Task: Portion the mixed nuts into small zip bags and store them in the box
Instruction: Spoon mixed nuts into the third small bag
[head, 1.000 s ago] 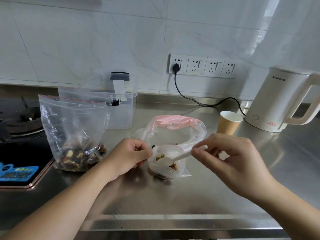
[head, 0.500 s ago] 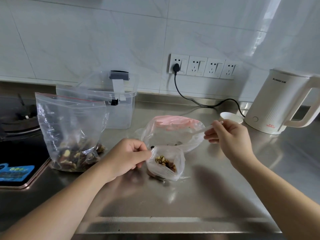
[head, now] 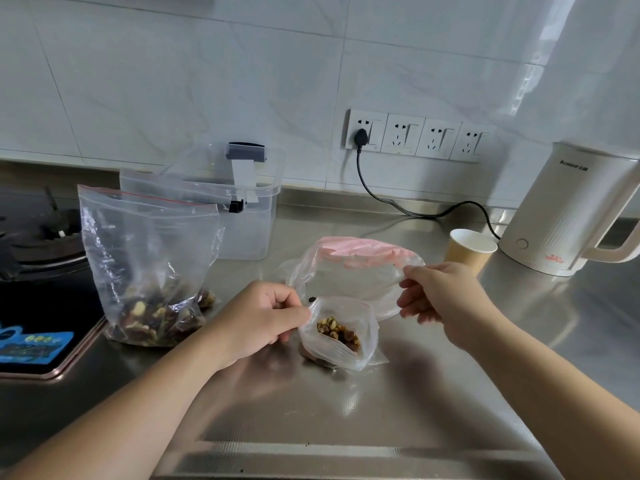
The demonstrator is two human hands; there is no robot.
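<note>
Toward the table's [head: 346,420] left edge the big nut bag [head: 145,268] is standing in front of the clear box [head: 242,220], while the left hand [head: 256,323] is pinching the rim of the small zip bag [head: 341,332] mid-table, holding its mouth open over a portion of nuts [head: 337,332]. The right hand [head: 440,296], holding the spoon half a second ago, is now gripping the pink-topped plastic bag [head: 353,268] just behind, the spoon out of sight, with the paper cup [head: 467,249] and kettle [head: 568,213] toward the back right corner. I judge this portion filled, with sealing and boxing still remaining.
</note>
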